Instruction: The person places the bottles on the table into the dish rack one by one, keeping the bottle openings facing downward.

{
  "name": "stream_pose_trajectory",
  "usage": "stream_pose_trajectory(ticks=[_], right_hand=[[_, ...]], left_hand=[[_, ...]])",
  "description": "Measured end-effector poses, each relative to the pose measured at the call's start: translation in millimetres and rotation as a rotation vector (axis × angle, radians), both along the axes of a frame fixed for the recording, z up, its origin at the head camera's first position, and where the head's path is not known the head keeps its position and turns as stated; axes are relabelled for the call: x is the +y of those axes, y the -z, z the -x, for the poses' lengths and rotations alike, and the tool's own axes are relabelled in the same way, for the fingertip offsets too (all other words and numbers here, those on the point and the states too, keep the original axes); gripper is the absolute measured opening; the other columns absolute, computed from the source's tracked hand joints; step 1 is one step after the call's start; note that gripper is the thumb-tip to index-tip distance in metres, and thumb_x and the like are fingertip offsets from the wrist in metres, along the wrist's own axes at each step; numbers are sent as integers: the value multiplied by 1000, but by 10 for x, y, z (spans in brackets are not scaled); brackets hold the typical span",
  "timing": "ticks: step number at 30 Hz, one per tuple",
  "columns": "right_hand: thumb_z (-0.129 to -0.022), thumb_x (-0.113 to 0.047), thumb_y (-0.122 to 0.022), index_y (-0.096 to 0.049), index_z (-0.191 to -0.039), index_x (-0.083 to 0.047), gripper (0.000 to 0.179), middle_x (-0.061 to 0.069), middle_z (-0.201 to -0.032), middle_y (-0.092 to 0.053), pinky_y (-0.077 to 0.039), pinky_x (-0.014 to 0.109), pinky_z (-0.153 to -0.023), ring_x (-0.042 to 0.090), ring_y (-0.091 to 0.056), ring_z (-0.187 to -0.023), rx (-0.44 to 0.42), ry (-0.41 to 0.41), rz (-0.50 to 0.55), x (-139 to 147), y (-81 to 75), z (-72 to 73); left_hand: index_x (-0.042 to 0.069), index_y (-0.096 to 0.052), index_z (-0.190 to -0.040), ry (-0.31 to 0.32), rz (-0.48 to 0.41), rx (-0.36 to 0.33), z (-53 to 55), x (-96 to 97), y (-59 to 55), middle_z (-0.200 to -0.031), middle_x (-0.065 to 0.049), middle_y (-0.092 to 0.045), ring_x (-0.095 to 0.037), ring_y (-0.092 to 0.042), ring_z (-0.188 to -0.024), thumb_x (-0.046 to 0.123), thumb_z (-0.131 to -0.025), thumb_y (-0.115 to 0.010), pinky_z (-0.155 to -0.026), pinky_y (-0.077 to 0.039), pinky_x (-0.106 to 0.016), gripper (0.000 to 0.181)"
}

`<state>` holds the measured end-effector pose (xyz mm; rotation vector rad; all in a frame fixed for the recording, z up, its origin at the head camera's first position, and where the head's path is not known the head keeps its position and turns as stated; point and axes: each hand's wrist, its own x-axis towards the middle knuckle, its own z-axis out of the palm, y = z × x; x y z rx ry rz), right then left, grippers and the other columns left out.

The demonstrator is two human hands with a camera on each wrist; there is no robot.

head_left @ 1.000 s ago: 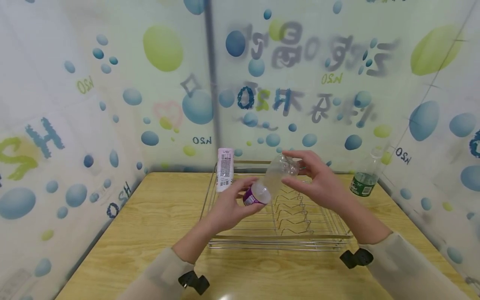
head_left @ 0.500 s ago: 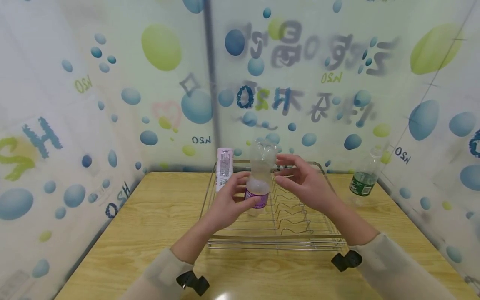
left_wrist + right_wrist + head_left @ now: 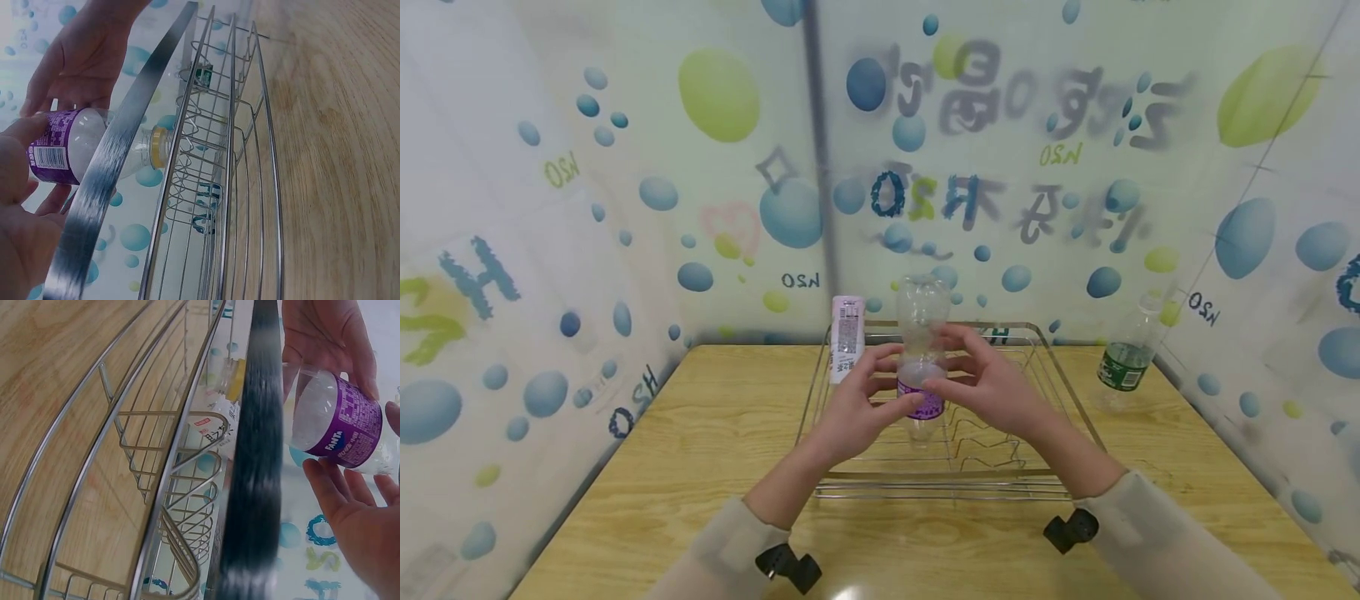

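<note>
A clear plastic Fanta bottle is held upside down above the wire rack, its neck pointing down. Its purple label reads FANTA in the right wrist view, and a yellow ring circles the neck in the left wrist view. My left hand grips the bottle around the label, thumb in front. From the other side my right hand holds it too, thumb on the label's upper edge and fingers partly hidden behind the bottle.
The metal wire rack stands on the wooden table. A pale pink-and-white container is upright at the rack's back left. On the right stands a clear bottle with a green label. Patterned curtains enclose the table.
The bottle has swung from tilted, base toward the right hand, to vertical with its neck down. My right hand let go of the base, moved left and lower, and took hold near the label.
</note>
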<state>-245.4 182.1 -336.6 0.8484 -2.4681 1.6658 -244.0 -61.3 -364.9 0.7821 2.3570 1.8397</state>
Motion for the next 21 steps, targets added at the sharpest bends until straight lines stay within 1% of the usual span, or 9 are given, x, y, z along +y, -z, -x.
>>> stream_pose_trajectory(ticks=[7, 14, 18, 21], right_hand=[[-104, -19, -79, -41, -164, -20, 71, 19, -153, -55, -63, 50, -106, 40, -68, -132, -17, 2, 2, -44, 12, -9], [-103, -18, -79, -42, -163, -20, 70, 17, -153, -56, -63, 49, -107, 38, -68, -132, -20, 6, 13, -53, 20, -19], [-104, -18, -78, -42, -163, -18, 69, 19, -152, -56, -62, 51, -107, 38, -68, -132, -10, 7, 14, -45, 30, -13], [-105, -18, -77, -42, -163, -16, 68, 21, -153, -57, -61, 54, -109, 40, -68, -133, -6, 17, 7, -31, 31, -6]], left_hand=[[34, -44, -159, 4, -1, -1, 0, -15, 13, -154, -11, -57, -33, -65, -138, 26, -104, -79, -105, -63, -53, 66], [28, -44, -162, 20, -16, 25, 7, -33, 20, -153, -15, -59, -35, -66, -136, 24, -104, -78, -105, -63, -53, 67], [23, -46, -161, 10, -38, 31, 10, -115, 14, -151, -16, -61, -38, -66, -136, 20, -103, -79, -108, -61, -54, 66], [21, -48, -160, -18, -43, 28, 6, -234, 24, -150, -16, -61, -41, -64, -138, 18, -103, -79, -108, -61, -49, 65]])
